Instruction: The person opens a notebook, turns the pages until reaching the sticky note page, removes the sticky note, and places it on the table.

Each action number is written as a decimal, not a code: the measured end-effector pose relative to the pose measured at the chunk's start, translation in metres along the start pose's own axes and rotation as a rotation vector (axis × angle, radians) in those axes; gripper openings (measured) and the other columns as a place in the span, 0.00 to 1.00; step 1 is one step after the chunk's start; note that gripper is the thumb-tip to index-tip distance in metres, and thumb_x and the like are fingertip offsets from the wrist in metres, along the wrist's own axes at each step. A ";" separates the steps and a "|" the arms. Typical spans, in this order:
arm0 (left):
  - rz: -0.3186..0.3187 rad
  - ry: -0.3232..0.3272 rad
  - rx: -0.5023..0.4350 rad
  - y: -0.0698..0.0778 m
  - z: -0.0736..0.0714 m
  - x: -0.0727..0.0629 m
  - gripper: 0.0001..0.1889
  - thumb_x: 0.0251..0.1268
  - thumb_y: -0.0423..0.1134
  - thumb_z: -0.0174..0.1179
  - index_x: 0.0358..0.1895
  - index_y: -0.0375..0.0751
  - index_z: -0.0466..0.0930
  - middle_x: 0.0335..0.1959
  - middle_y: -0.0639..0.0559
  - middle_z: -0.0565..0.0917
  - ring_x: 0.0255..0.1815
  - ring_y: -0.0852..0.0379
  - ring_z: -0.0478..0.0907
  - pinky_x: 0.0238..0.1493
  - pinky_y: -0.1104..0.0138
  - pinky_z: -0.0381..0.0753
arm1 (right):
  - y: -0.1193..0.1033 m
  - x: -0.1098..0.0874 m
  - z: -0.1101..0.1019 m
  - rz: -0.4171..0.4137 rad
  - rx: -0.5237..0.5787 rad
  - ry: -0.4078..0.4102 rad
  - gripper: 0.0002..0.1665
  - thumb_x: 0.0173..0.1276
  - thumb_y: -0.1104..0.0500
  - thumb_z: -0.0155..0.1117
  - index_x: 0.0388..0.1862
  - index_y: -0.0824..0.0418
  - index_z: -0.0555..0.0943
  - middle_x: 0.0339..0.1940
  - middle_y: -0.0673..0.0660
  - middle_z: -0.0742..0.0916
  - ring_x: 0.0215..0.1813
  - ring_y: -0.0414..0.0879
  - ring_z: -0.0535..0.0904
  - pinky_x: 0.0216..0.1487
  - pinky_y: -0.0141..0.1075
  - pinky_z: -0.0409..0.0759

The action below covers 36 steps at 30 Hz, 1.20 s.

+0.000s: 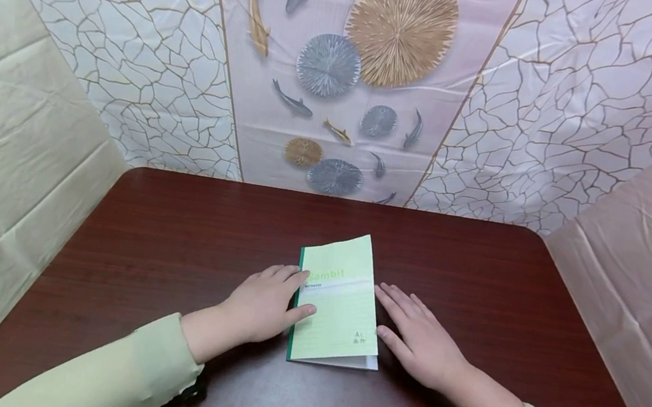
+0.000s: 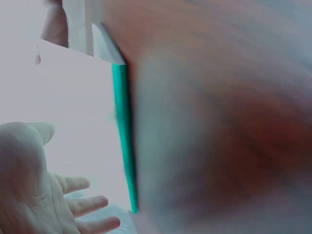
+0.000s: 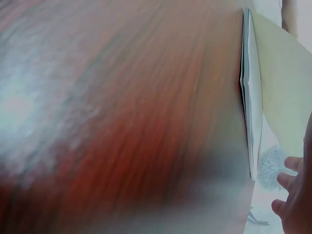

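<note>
A pale green notebook (image 1: 335, 321) with a dark green spine (image 2: 124, 131) lies on the table, its cover lifted slightly along the right and near edges. White pages (image 3: 251, 97) show edge-on in the right wrist view. My left hand (image 1: 266, 302) is at the spine side, relaxed, with thumb and index fingertips over the cover's left margin. On the other side my right hand (image 1: 421, 343) lies with fingers extended, fingertips right at the notebook's right edge. Neither hand curls round the notebook.
The notebook lies on a dark reddish-brown table (image 1: 174, 231) with rounded far corners. Behind it hangs a patterned cloth backdrop (image 1: 325, 114) with fish and round motifs. Pale cloth walls (image 1: 8, 175) stand on both sides.
</note>
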<state>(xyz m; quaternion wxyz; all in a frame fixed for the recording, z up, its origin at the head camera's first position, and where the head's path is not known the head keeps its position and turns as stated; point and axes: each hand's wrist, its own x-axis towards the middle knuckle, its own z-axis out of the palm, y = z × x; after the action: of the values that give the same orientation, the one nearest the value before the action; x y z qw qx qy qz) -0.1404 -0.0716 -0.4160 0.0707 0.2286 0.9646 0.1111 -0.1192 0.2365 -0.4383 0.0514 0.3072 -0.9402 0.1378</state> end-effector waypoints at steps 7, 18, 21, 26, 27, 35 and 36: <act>0.002 0.066 -0.018 0.023 -0.014 0.014 0.40 0.71 0.69 0.43 0.75 0.45 0.63 0.72 0.48 0.69 0.71 0.46 0.66 0.65 0.50 0.70 | -0.006 0.007 -0.004 -0.010 0.032 0.017 0.37 0.78 0.46 0.51 0.80 0.57 0.57 0.78 0.55 0.65 0.78 0.54 0.59 0.74 0.54 0.56; 0.028 0.119 -0.023 0.054 -0.025 0.031 0.39 0.72 0.69 0.40 0.75 0.46 0.62 0.71 0.48 0.70 0.71 0.48 0.66 0.63 0.49 0.71 | -0.018 0.020 -0.001 -0.074 0.086 0.042 0.37 0.78 0.47 0.51 0.79 0.60 0.59 0.79 0.56 0.64 0.78 0.54 0.57 0.73 0.56 0.56; 0.018 0.121 -0.007 0.057 -0.026 0.031 0.40 0.72 0.69 0.39 0.75 0.45 0.62 0.71 0.48 0.70 0.71 0.48 0.66 0.63 0.49 0.71 | -0.020 0.023 0.000 -0.101 0.093 0.049 0.36 0.78 0.47 0.51 0.78 0.61 0.59 0.79 0.57 0.64 0.79 0.54 0.56 0.73 0.57 0.56; 0.009 0.125 0.004 0.059 -0.029 0.031 0.40 0.72 0.69 0.40 0.75 0.44 0.62 0.71 0.48 0.69 0.71 0.48 0.66 0.63 0.49 0.71 | -0.021 0.026 0.000 -0.133 0.078 0.072 0.36 0.78 0.48 0.51 0.79 0.60 0.59 0.78 0.58 0.65 0.78 0.55 0.58 0.72 0.57 0.57; 0.010 0.127 0.004 0.059 -0.029 0.031 0.40 0.72 0.69 0.40 0.75 0.44 0.62 0.71 0.48 0.69 0.71 0.48 0.66 0.63 0.49 0.71 | -0.021 0.026 0.000 -0.135 0.075 0.075 0.36 0.78 0.48 0.51 0.79 0.60 0.58 0.78 0.59 0.65 0.78 0.56 0.58 0.72 0.57 0.57; 0.001 0.139 0.009 0.061 -0.033 0.031 0.40 0.71 0.70 0.41 0.74 0.45 0.64 0.71 0.48 0.70 0.72 0.48 0.65 0.63 0.49 0.71 | -0.019 0.026 -0.002 -0.131 0.069 0.066 0.37 0.78 0.46 0.50 0.80 0.58 0.57 0.79 0.55 0.63 0.78 0.54 0.57 0.75 0.53 0.53; 0.001 0.139 0.008 0.061 -0.033 0.030 0.40 0.70 0.70 0.41 0.74 0.45 0.64 0.71 0.48 0.70 0.72 0.48 0.65 0.64 0.49 0.70 | -0.018 0.026 -0.003 -0.134 0.068 0.068 0.37 0.78 0.45 0.50 0.80 0.58 0.57 0.79 0.55 0.63 0.78 0.55 0.57 0.74 0.54 0.54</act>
<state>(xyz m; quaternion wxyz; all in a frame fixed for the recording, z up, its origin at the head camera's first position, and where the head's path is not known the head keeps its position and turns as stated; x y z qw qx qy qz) -0.1477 -0.0109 -0.3715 0.0025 0.2211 0.9675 0.1229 -0.1297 0.2085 -0.4267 0.0821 0.3662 -0.9100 0.1763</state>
